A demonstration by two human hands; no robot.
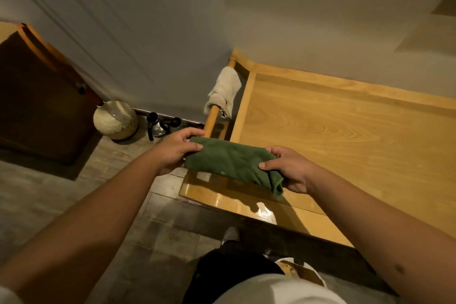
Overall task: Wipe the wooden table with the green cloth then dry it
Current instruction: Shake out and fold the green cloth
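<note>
The green cloth (234, 163) is held between both hands above the near left corner of the wooden table (345, 136): its left end is pinched by the left hand (176, 153), thumb on top and fingers curled beneath, and its right end is gripped by the right hand (288, 168), thumb pressed on the upper face. The cloth is folded into a thick oblong whose long axis runs from hand to hand, roughly along the table's near edge, with a loose corner hanging below the right hand. It appears to be just clear of the surface, though contact at its underside cannot be ruled out. The bare tabletop lies ahead and to the right, so the right hand is judged the nearer to the area to be wiped. The fabric looks soft, matte and napped, likely to drape and bunch under pressure; the table is pale, grained wood with a raised rim, and a glossy sheen is seen along its near edge. Beyond the left hand, a pale rag (224, 91) is draped over a wooden rail (212, 118) at the table's left side.
</note>
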